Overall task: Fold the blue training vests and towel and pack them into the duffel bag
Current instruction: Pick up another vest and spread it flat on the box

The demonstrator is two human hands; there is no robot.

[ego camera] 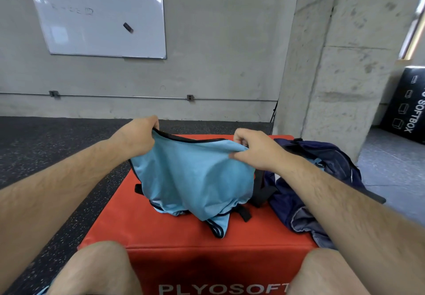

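The vest (195, 175) is thin matt cloth, the plyo box (161, 237) smooth, faintly sheeny vinyl, and the duffel bag (333, 156) at three o'clock crinkled fabric.

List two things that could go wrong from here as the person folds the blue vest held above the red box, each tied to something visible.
The blue training vest hangs bunched between the left hand and right hand, which pinch only its top edge; a fold may come out crooked. The navy duffel bag slumps over the right edge of the red plyo box; a nudge from the right arm might tip it off.
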